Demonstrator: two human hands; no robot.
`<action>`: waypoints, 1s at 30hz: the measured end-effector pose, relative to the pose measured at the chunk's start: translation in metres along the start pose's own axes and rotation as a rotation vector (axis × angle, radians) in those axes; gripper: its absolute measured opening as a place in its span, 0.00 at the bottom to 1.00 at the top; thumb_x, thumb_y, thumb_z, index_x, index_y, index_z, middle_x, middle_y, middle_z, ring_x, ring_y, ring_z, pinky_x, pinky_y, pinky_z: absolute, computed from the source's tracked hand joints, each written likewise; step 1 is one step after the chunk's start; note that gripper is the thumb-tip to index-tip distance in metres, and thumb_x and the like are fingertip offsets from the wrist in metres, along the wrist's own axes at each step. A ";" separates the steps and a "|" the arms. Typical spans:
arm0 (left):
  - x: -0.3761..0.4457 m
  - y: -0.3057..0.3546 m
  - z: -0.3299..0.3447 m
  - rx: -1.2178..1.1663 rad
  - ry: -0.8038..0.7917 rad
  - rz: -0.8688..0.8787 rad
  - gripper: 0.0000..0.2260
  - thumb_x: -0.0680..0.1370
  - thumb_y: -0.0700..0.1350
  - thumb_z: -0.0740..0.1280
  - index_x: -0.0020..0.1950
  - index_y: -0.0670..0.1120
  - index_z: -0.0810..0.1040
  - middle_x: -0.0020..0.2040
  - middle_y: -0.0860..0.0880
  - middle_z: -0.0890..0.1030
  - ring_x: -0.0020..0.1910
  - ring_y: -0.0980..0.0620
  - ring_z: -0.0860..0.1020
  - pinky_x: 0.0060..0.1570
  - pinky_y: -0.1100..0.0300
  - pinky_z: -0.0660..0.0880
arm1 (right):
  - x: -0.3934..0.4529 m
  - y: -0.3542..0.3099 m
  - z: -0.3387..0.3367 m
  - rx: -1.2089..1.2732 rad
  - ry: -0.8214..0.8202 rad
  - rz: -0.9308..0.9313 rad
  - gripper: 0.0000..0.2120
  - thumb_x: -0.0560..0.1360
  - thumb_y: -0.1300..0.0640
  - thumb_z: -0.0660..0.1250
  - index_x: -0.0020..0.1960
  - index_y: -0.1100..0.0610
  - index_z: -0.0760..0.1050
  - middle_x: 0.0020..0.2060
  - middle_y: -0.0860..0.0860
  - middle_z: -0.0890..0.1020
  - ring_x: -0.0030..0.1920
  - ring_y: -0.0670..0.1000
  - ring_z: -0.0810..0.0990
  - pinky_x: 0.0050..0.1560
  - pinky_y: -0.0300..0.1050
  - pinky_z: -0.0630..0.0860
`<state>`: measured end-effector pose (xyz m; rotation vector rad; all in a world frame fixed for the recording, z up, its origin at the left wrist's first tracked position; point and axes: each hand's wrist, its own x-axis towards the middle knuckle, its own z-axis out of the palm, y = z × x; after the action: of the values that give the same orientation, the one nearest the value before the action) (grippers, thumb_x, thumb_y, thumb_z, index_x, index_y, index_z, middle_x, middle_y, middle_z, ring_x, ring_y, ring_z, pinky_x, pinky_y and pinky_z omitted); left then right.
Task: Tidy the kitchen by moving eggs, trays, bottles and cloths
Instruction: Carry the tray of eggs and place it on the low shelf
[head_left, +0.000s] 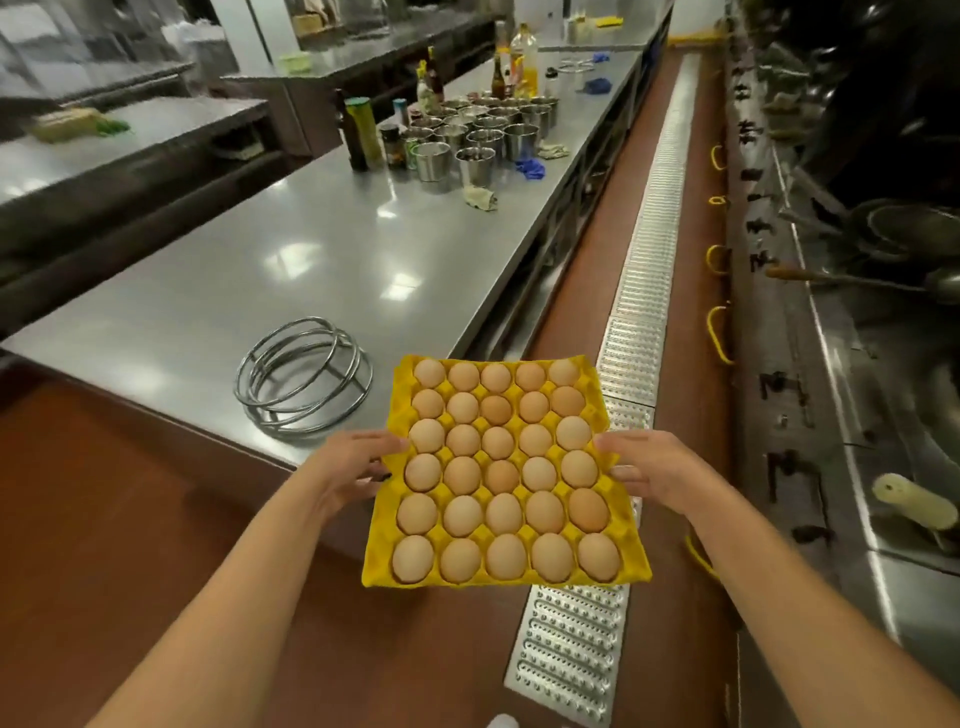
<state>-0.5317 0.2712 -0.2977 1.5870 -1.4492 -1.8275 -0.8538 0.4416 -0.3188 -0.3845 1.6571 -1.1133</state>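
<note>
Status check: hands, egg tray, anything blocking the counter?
Left hand and right hand grip yellow egg tray, full, carried by counter corner. Wire rings sit nearby.

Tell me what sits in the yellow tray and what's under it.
The yellow tray holds thirty eggs, every cup filled, gripped at its sides by the left hand and right hand. Beneath it, the counter corner and floor are covered.

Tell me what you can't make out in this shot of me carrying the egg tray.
Head view only:
- Underside of the yellow egg tray and the fingers beneath it: hidden by the tray; left hand and right hand show only at its edges.
- Bottle labels on the steel counter: too small and blurred.
- Contents of the steel cups: too far away.
- Stove line, right: dark, cut off by the edge.
</note>
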 end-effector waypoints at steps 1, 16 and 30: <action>-0.006 -0.007 -0.009 -0.018 0.036 -0.010 0.11 0.74 0.41 0.75 0.56 0.42 0.84 0.49 0.44 0.85 0.45 0.48 0.79 0.35 0.57 0.81 | 0.005 -0.004 0.008 -0.032 -0.032 -0.002 0.17 0.73 0.54 0.75 0.59 0.59 0.80 0.53 0.58 0.85 0.43 0.55 0.85 0.35 0.44 0.81; -0.164 -0.129 -0.163 -0.338 0.656 -0.115 0.11 0.69 0.44 0.80 0.49 0.44 0.87 0.55 0.42 0.85 0.49 0.47 0.81 0.48 0.49 0.83 | -0.008 -0.015 0.234 -0.440 -0.506 -0.036 0.20 0.74 0.53 0.73 0.63 0.59 0.77 0.57 0.59 0.82 0.57 0.58 0.80 0.41 0.47 0.80; -0.277 -0.223 -0.334 -0.412 0.893 -0.036 0.07 0.75 0.44 0.75 0.51 0.43 0.84 0.47 0.45 0.85 0.46 0.46 0.83 0.49 0.49 0.81 | -0.092 0.027 0.491 -0.617 -0.610 -0.211 0.11 0.75 0.52 0.72 0.55 0.54 0.77 0.45 0.53 0.81 0.45 0.51 0.80 0.37 0.43 0.77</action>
<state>-0.0679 0.4230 -0.2860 1.8258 -0.5975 -1.0566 -0.3781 0.2877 -0.2937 -1.1907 1.3827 -0.5119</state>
